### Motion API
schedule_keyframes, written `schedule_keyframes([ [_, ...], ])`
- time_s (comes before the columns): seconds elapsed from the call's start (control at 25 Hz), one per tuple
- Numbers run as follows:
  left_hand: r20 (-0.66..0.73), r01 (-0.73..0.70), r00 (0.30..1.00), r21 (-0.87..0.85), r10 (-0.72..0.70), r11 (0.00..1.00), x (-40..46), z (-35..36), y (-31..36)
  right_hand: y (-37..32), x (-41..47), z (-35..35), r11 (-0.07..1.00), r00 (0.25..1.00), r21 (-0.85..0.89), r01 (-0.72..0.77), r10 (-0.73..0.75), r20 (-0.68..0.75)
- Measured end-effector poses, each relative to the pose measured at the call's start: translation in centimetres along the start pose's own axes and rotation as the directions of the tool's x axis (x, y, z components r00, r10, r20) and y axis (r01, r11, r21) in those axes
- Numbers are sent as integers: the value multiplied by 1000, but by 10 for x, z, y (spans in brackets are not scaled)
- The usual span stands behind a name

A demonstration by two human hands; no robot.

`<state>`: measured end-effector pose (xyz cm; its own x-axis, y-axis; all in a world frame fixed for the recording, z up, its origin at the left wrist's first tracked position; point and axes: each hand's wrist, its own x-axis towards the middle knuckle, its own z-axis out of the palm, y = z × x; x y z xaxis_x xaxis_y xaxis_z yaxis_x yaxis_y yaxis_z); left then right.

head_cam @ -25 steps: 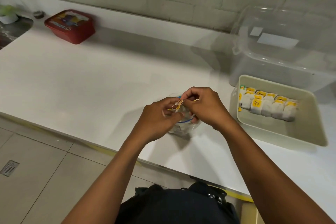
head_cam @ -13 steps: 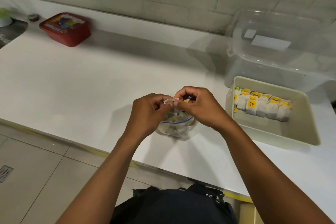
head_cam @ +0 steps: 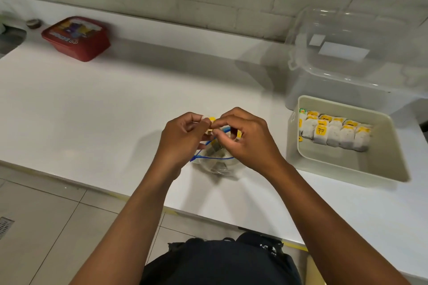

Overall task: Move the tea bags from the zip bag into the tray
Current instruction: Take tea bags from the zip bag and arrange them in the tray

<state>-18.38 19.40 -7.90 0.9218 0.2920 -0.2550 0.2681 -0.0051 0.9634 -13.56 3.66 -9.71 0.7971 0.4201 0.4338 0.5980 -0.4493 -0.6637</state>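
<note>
Since half a second ago both hands have lifted a little above the bag mouth, and a yellow tag that was hidden between the fingertips now shows. Left hand (head_cam: 183, 136) and right hand (head_cam: 245, 139) meet fingertip to fingertip over the zip bag (head_cam: 217, 159), each with fingers curled in a pinch on the small tea bag tag (head_cam: 212, 120) and whatever paper hangs under it; the bag's body is mostly hidden by the fingers, so I cannot tell how much of it is clear of the plastic. The zip bag sits open on the white desk (head_cam: 92, 109), its blue seal strip bowed into a loop, with a few more tea bags dimly visible inside. To the right, well apart from the hands, the beige tray (head_cam: 391, 169) already holds a neat row of tea bags (head_cam: 333, 134) along its far wall, with the near half bare.

A tea bag is almost weightless, soft and easy to tear, and its string can snag on its neighbours. Pinching the paper body near the top fold, rather than pulling on the tag alone, looks the safer hold. The thin bag is likely to slide or lift with any tug, so one hand steadying its rim would help.
</note>
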Motion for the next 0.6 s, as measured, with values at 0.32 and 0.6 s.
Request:
schedule_keyframes([
  [0.32,278,-109,960,376,0,920,-16,-36,-24,13,12,17,913,718,-370,-173,374,587],
  [0.6,354,-289,930,544,97,787,-15,-40,-35,18,20,43,822,756,-551,-144,450,475],
])
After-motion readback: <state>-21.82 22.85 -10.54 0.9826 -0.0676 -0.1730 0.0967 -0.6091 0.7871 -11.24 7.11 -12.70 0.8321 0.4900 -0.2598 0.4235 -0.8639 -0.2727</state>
